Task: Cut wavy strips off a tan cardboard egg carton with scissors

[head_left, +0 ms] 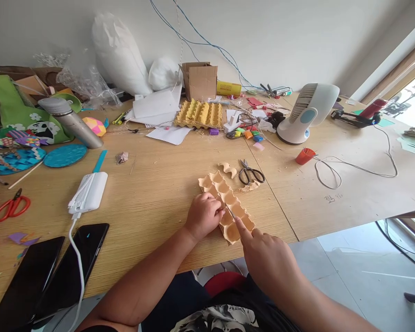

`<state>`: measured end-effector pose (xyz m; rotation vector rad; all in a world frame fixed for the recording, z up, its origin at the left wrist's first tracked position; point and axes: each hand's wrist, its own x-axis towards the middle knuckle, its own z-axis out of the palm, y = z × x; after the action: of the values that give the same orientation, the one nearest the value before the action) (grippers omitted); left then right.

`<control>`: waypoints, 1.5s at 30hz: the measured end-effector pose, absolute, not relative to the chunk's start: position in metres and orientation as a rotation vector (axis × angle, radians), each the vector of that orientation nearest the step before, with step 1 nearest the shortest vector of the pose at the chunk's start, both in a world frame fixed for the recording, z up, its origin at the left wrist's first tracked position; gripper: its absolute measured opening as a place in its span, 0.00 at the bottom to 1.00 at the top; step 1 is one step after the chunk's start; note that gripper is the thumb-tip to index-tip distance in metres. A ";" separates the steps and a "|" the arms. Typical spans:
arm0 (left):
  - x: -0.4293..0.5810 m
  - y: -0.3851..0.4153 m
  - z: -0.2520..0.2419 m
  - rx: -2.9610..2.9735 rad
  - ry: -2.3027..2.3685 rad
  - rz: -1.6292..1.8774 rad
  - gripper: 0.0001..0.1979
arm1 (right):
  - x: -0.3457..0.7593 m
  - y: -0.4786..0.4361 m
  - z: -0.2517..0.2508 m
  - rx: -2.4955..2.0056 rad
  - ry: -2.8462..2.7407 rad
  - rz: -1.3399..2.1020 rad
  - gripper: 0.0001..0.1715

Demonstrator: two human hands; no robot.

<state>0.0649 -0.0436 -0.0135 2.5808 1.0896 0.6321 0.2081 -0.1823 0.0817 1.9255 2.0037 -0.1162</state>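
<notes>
A strip of tan egg carton (228,203) lies on the wooden table (152,198) in front of me. My left hand (203,216) is closed and presses down on the strip's near left side. My right hand (266,256) grips a thin blade or knife (231,213), forefinger stretched along it, the tip resting on the carton between the cups. Black-handled scissors (251,174) and a cut carton scrap (228,169) lie just beyond the strip.
A white power bank (89,191) with cable and two dark phones (55,272) sit at left. Red scissors (10,207), a metal flask (71,121), a whole egg tray (199,114), a white fan (307,113) and a red cup (305,156) lie around. The table edge is near my body.
</notes>
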 end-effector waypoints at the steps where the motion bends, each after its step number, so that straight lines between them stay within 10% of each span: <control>1: 0.065 -0.043 -0.014 2.582 1.087 0.630 0.10 | 0.208 -0.183 0.083 1.924 2.002 -0.127 0.39; 45: 0.065 -0.047 -0.023 2.502 1.049 0.687 0.11 | 0.237 -0.158 0.083 1.814 2.105 -0.358 0.42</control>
<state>0.0651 -0.0468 -0.0227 2.5017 1.0486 0.6867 0.2372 -0.1581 0.0826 1.8135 2.1047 -0.3579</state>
